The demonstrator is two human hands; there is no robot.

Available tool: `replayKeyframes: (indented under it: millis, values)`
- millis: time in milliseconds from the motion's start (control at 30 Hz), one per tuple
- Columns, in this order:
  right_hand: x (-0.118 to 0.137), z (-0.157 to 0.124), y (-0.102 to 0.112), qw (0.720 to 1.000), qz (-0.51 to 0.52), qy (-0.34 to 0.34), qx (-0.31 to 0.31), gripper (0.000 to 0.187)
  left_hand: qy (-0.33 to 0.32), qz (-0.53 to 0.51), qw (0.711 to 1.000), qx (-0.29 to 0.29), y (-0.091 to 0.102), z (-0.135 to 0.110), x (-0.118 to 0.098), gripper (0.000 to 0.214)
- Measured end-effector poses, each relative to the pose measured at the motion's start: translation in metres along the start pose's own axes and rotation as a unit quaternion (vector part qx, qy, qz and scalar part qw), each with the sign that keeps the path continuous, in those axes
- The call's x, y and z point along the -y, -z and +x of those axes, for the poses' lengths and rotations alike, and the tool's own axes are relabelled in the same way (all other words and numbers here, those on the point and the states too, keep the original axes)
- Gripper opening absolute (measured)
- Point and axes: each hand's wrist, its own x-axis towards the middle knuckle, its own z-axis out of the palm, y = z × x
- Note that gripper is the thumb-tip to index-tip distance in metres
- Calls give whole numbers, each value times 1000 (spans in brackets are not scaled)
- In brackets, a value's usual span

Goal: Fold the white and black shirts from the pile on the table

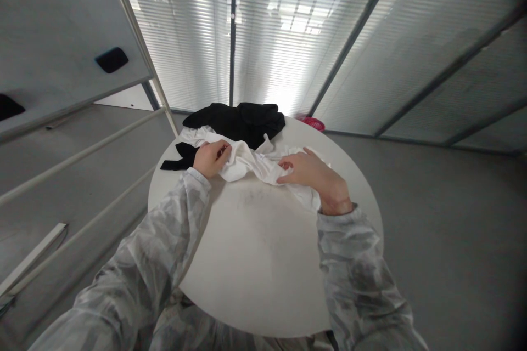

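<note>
A crumpled white garment [251,164] lies across the far half of a round white table [255,252]. My left hand [211,157] is closed, pinching a fold of the white cloth at its left end. My right hand [310,173] rests on the cloth's right part, fingers curled and pressing down on it. Both arms wear grey camouflage sleeves. A black garment [239,120] lies heaped just behind the white one, with a black strip [178,160] trailing off to the left near my left hand.
A red basket [312,122] sits on the floor behind the table. Glass walls with blinds stand at the back. A white cabinet and rails run along the left side. Grey floor surrounds the table.
</note>
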Motion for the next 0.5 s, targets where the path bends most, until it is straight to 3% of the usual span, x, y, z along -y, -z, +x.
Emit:
replayKeyframes:
  millis: [100,233,500]
  values:
    - [3,3,0,1000,-19,-7,12,8,-26,16,999,-12,0,-1,-3,35]
    - [4,7,1,1000,-19,-5,-2,11,-27,41,998,-29,-3,-3,-5,37]
    - [32,9,1,987,154,47,-10,11,36,23,999,-30,-10,-10,-20,36]
